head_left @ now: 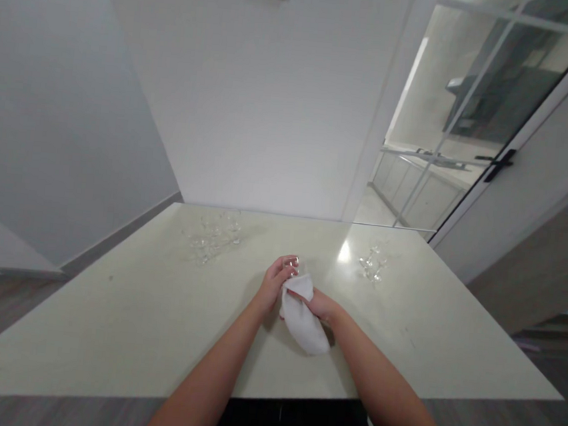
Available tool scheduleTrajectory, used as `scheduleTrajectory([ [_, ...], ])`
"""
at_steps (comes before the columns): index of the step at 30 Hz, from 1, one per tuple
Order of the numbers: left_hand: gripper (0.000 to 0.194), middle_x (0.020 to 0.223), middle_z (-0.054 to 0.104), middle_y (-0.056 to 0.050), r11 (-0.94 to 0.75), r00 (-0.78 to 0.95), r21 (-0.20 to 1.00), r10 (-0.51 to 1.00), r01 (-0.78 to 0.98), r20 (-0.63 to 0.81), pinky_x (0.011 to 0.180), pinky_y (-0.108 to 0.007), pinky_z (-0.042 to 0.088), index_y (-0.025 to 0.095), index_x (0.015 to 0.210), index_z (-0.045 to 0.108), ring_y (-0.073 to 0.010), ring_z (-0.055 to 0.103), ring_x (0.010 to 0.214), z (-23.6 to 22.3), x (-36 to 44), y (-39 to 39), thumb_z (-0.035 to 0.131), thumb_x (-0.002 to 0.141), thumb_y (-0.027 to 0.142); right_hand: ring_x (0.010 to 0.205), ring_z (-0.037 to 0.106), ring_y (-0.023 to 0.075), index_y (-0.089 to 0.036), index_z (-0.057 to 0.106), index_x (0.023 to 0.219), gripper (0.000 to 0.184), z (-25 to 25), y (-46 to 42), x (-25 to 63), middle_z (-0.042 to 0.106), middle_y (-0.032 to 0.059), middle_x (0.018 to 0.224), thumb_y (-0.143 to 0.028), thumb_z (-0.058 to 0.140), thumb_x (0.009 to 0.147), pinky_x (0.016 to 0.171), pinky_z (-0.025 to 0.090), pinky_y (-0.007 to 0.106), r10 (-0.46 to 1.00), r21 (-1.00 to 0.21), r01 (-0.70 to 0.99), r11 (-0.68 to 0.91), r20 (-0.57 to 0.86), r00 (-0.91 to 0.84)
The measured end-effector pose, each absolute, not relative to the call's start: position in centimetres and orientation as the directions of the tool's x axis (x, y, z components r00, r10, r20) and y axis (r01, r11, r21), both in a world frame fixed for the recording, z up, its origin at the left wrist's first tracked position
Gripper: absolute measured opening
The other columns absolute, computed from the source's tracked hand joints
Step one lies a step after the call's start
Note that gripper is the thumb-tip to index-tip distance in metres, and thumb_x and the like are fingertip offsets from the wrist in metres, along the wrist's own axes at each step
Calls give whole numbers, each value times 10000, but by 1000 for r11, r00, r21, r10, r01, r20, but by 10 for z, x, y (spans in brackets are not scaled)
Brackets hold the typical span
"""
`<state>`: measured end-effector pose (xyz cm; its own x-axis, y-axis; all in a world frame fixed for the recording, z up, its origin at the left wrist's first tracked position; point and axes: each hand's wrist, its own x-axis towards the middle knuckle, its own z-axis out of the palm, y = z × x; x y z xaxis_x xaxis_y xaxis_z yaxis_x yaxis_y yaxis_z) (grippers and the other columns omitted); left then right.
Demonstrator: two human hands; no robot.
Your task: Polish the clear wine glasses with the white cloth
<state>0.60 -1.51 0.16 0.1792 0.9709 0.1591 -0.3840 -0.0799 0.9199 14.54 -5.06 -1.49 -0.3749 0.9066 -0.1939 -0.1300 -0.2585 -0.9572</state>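
Observation:
My left hand is closed around a small clear glass, held just above the middle of the pale table. My right hand grips a white cloth and presses it against the glass from the right. The cloth hangs down toward the tabletop and hides most of my right fingers.
A cluster of several clear glasses stands at the table's far left. A smaller group of glasses stands at the far right. A white wall lies behind the table, a glass door to the right.

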Motion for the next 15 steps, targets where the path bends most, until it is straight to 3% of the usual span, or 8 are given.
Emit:
scheduleTrajectory([
  [3,457,872,702,-26,-92,121,939,983,-330,139,696,-259,477,177,996,673,-145,630,734,1,7,-15,826,640,419,764,666,180,-194,690,1027,454,-14,-48,143,730,48,927,-547,758,750,700,544,307,933,-982,-70,-178,-146,-329],
  [9,442,947,735,-73,-100,108,901,981,-422,160,747,-294,505,166,1024,701,-173,666,786,-2,6,-13,701,730,495,797,681,200,-201,667,1025,410,-14,-47,147,726,58,916,-517,733,773,792,557,355,908,-941,-178,-288,-210,-362],
  [15,434,1012,735,-84,-227,-28,926,973,-300,230,720,-263,496,171,1068,697,-156,666,787,-2,5,-14,747,746,458,876,649,193,-199,692,999,350,-24,-38,143,722,35,951,-439,743,750,859,529,339,946,-995,-95,-38,-5,-325],
])
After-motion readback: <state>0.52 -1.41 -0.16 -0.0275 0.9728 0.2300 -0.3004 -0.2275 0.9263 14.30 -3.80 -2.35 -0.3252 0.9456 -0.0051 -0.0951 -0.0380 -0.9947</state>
